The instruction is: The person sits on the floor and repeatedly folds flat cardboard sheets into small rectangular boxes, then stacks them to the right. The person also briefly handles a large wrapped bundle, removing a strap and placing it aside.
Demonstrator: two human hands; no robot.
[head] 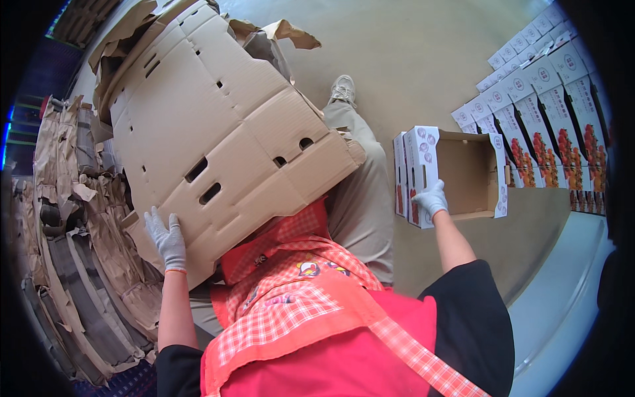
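Note:
A flat, die-cut corrugated cardboard blank point(198, 114) with slots and creases lies across the lap, its plain brown side up. My left hand point(166, 239), in a light grey glove, rests on its lower left edge with the fingers spread. At the right, my right hand point(431, 198), gloved alike, has its fingers over the near side wall of a folded printed cardboard box point(469, 171), white outside and brown within. The box stands open over the floor, with another printed box point(400, 173) close against its left side.
Rows of printed white boxes point(540, 104) are stacked at the right. Brown paper-wrapped bundles point(94, 238) fill the left side. Torn brown paper point(292, 35) sticks out behind the blank. A pale, smooth curved surface point(560, 297) lies at the lower right. My shoe point(342, 90) is on the floor ahead.

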